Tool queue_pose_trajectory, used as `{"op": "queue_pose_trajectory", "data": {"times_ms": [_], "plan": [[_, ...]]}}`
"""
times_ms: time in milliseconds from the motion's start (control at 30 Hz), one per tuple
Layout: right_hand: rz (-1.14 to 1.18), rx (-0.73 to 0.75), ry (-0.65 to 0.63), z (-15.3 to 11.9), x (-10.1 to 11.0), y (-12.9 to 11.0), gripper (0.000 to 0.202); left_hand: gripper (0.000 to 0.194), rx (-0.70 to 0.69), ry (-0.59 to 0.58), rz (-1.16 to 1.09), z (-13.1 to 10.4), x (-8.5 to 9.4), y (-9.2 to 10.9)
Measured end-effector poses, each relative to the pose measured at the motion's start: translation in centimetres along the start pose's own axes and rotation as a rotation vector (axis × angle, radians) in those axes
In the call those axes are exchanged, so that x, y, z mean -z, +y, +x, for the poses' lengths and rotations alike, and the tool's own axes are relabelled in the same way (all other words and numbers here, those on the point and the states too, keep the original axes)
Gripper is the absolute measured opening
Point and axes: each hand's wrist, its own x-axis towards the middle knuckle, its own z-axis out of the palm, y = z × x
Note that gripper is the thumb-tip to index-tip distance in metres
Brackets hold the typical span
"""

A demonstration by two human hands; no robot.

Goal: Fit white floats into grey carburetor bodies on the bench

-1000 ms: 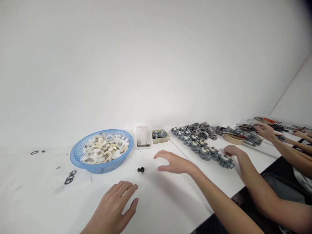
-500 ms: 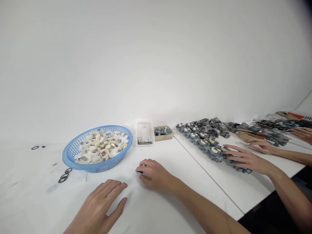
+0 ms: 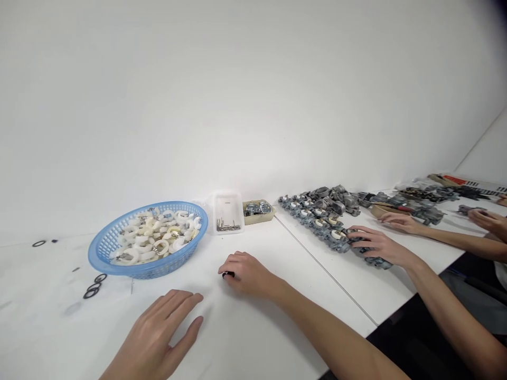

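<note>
My left hand (image 3: 160, 331) is just above or resting on the white table, its fingers extended and the thumb apart, holding nothing. To its right, my right hand (image 3: 246, 273) is closed in a pinch round a small black object (image 3: 228, 274) at the fingertips; most of that object is hidden, so its kind does not show. A blue plastic basket (image 3: 103, 258), heaped with white ring-shaped plastic parts (image 3: 152, 237) that look like carburetor floats, stands beyond my left hand. Behind my right hand sits a clear tray (image 3: 228, 203) with thin metal pins (image 3: 227, 227).
A tan box (image 3: 259, 218) holds metal parts beside the tray. Rows of grey carburetor bodies (image 3: 317, 221) stand to the right, under a co-worker's hand (image 3: 376, 245); another person's hand (image 3: 402, 222) is farther along. Black rings (image 3: 92, 290) lie at left.
The view has swung slightly right, so most things appear shifted left. More of the black object shows in my right hand's pinch. My left hand keeps its spread pose.
</note>
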Motion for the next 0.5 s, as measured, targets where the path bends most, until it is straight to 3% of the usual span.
{"op": "queue_pose_trajectory", "data": {"times_ms": [500], "plan": [[0.032,-0.042,-0.006,0.12,0.05,0.0,0.029,0.023,-0.049,0.03,-0.011,0.34,0.25,1.17]]}}
